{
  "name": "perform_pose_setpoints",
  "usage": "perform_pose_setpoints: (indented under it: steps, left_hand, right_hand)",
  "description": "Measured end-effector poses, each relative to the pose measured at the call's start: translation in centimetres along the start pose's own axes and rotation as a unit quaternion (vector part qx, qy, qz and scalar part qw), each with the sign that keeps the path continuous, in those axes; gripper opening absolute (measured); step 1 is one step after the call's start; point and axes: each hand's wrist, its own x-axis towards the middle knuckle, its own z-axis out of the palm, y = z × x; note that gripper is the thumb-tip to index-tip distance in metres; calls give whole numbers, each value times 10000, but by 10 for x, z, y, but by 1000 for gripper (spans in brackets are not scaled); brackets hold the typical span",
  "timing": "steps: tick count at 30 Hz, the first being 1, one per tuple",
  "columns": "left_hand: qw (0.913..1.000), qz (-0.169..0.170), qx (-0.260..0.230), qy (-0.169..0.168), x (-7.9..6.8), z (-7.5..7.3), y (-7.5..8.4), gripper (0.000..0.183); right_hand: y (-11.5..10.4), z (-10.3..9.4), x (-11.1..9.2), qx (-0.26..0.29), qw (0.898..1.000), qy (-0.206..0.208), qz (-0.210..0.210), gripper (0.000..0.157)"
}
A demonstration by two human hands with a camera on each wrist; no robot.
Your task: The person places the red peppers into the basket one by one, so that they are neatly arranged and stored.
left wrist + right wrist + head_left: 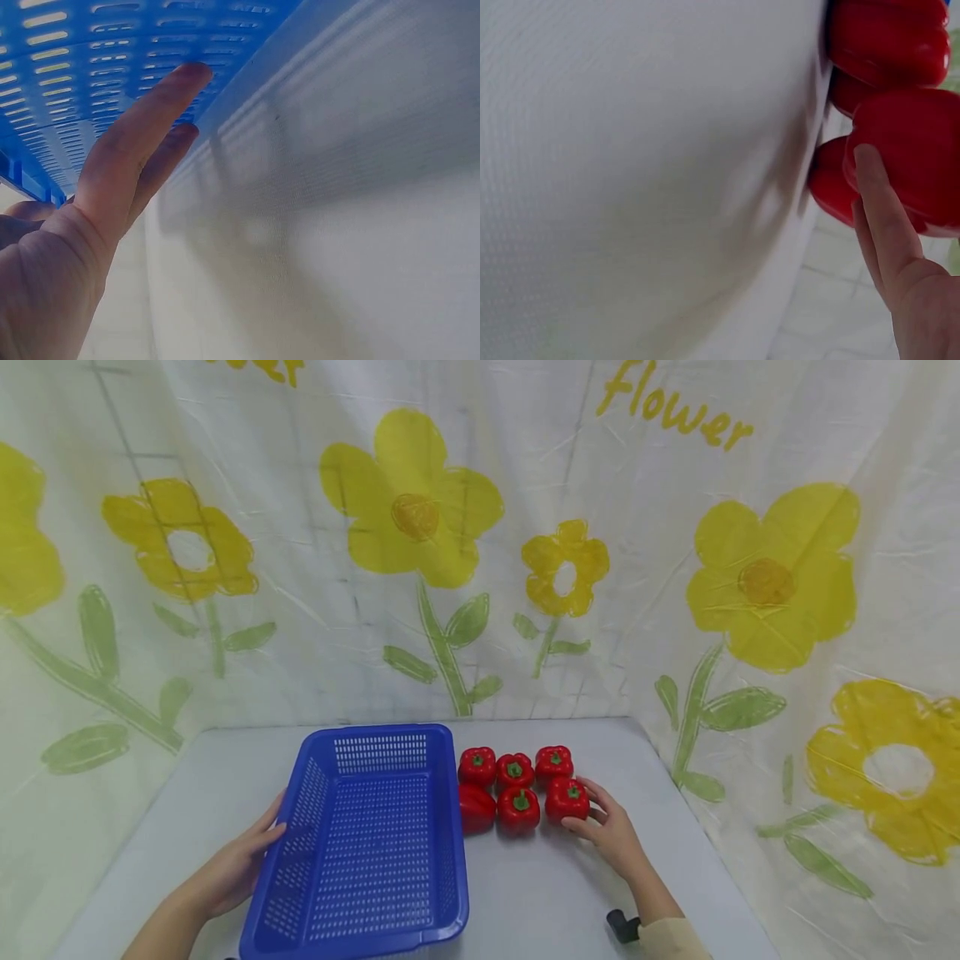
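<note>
Pinching a pepper (567, 802) at the basket's (375, 852) three o'clock, the right hand (613, 833) should be squeezing lightly, the straight-fingered left (232, 867) touching nine.

basket (454, 827): smooth plastic | peppers (517, 814): smooth, glossy | tabletop (532, 893): matt

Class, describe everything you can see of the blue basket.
The blue basket is rectangular with rounded corners, a broad rim, and walls and floor pierced by rows of slots. It looks like plastic. It is empty and open side up, long sides running away from the person, on the white table left of the red peppers; whether they touch it is unclear. The left grip touches its slotted left wall from outside.
</note>
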Motion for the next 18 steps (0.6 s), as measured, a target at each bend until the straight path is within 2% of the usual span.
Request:
perform_pose_setpoints:
  steps: [12,18]
  left_hand:
    - [10000,33,-47,-13,1,-1,-1,61]
    - [9998,41,-166,-107,0,-1,-2,61]
  right_hand:
    - [-14,0,-8,150,9997,-90,-154,81]
    - [-18,1,-10,45,9997,-93,-228,83]
